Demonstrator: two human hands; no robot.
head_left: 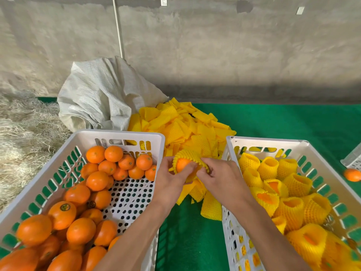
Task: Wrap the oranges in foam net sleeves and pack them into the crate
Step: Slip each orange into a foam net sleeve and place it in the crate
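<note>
Between the two crates I hold an orange partly covered by a yellow foam net sleeve. My left hand grips the orange from below and the left, fingers curled over its bare face. My right hand pinches the sleeve's edge on the right side. The white crate on the left holds several bare oranges. In the white crate on the right lie several oranges in sleeves.
A heap of flat yellow sleeves lies on the green mat behind my hands. A white woven sack slumps at the back left, straw beside it. One loose orange and another crate's corner sit at the far right.
</note>
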